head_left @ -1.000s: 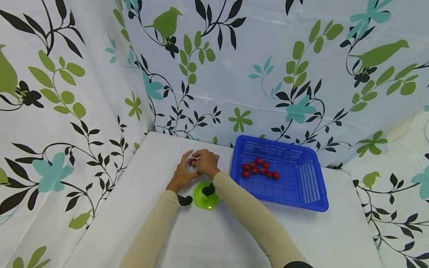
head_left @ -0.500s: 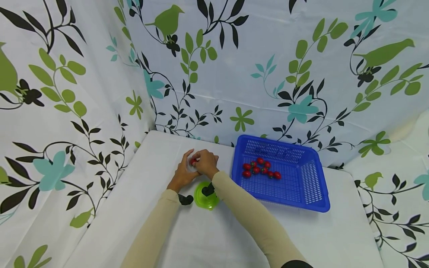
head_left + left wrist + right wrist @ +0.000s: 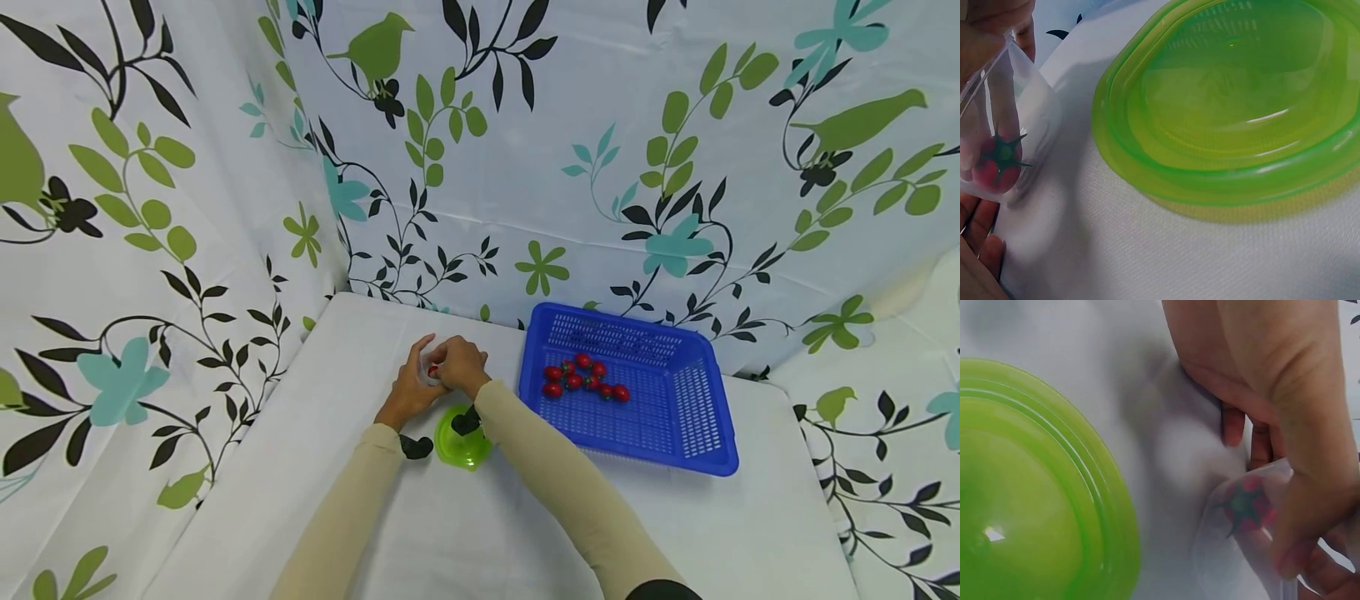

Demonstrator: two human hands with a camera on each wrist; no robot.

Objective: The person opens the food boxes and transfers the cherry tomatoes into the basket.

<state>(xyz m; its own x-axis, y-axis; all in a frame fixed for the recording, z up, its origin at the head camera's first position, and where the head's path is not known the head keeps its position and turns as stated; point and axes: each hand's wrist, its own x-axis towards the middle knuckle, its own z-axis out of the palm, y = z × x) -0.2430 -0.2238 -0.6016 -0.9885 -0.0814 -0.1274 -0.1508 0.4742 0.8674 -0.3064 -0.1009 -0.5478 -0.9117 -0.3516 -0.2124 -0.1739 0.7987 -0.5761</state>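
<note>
At the table's left part, my left hand [image 3: 408, 385] curls round a small clear plastic container [image 3: 1046, 115] and holds its side. My right hand [image 3: 461, 365] reaches down into the container, fingers at a red cherry tomato [image 3: 988, 172] with a green star-shaped stem. The tomato [image 3: 1261, 511] also shows through the clear wall in the right wrist view; the fingertips' grip on it is partly hidden. Just nearer than the hands lies a round, translucent green lid [image 3: 463, 446], apart from both of them.
A blue perforated basket [image 3: 675, 400] stands to the right, with several red cherry tomatoes [image 3: 573, 382] in its left part. White cloth covers the table [image 3: 480, 533]. A curtain [image 3: 525, 167] printed with leaves and birds rises behind and at the sides.
My right fingers have shifted slightly at the container's mouth over the tomato. The left hand, lid and basket stay where they were.
</note>
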